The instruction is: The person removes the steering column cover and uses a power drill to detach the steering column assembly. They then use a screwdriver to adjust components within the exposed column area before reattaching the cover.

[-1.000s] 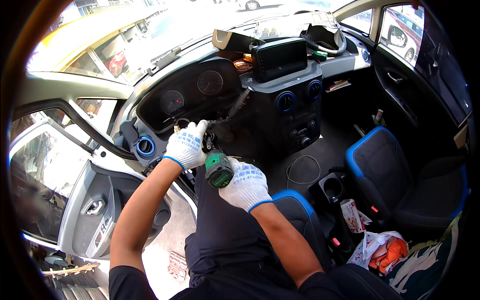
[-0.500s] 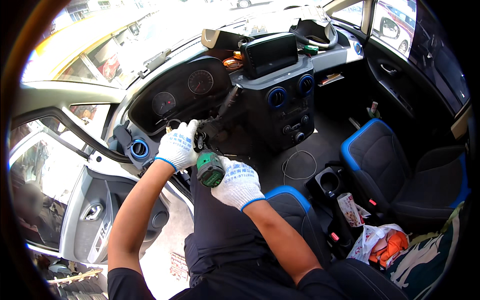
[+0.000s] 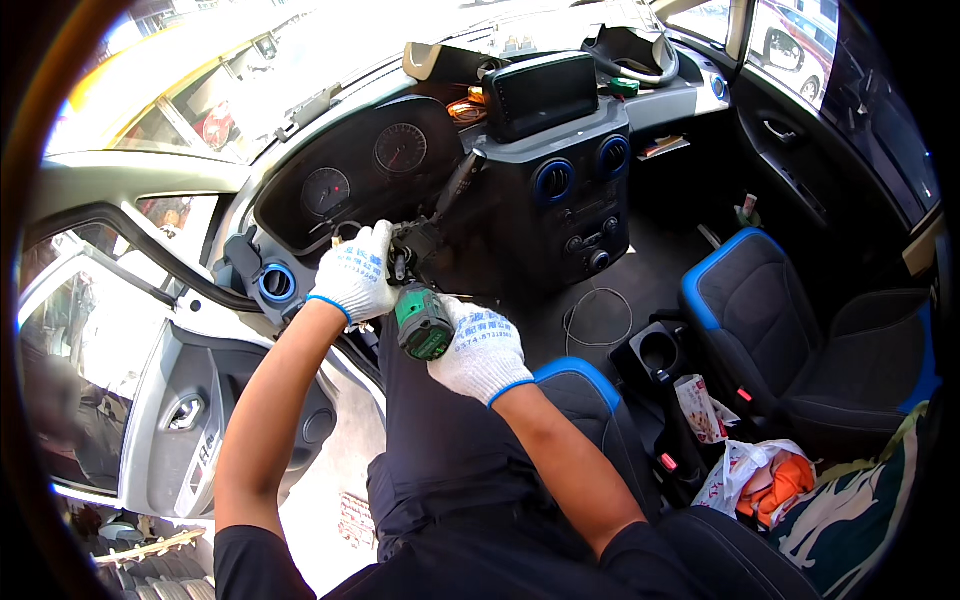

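My right hand [image 3: 482, 352], in a white knit glove with a blue cuff, is closed on a green and black power drill [image 3: 424, 322]. The drill's front points away from me, at the steering column [image 3: 415, 245], whose wheel is off. In a matching glove, my left hand [image 3: 355, 272] is closed at the left side of the column, just beyond the drill. Its fingertips are partly hidden, and what they grip cannot be made out. A stalk [image 3: 460, 183] sticks up to the right from the column, in front of the instrument cluster [image 3: 350, 165].
A screen [image 3: 541, 95] stands on the dashboard, with a loose steering wheel [image 3: 640, 62] to its right. The driver's door [image 3: 185, 420] hangs open at left. At right are a passenger seat [image 3: 800, 340], a cup holder [image 3: 657, 350] and a plastic bag [image 3: 745, 470] with orange cloth.
The drill and my right hand have shifted slightly right and up. My left hand has moved a little down and keeps its place by the column.
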`<act>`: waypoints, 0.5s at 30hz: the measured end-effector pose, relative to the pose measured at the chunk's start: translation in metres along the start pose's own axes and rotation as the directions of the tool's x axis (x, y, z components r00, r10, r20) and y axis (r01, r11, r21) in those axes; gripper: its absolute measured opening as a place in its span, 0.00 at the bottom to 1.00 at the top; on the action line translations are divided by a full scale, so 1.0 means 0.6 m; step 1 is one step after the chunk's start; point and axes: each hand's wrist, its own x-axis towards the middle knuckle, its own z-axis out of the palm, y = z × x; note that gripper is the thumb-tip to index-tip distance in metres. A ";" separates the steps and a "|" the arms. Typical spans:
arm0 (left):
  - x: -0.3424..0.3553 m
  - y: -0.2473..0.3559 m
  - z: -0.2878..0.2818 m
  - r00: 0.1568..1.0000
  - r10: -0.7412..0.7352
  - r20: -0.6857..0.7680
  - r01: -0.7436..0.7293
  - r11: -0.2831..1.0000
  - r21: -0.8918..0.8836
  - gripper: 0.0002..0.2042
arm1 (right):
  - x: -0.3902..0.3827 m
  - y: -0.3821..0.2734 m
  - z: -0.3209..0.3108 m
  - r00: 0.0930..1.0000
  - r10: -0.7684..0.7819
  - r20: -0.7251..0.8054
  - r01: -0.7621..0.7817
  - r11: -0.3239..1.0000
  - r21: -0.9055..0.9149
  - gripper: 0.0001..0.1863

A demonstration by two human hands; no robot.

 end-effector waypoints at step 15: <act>0.010 -0.017 0.013 1.000 0.011 0.019 -0.011 0.999 -0.048 0.44 | -0.001 -0.020 -0.006 0.997 0.015 -0.077 -0.014 1.000 0.001 0.24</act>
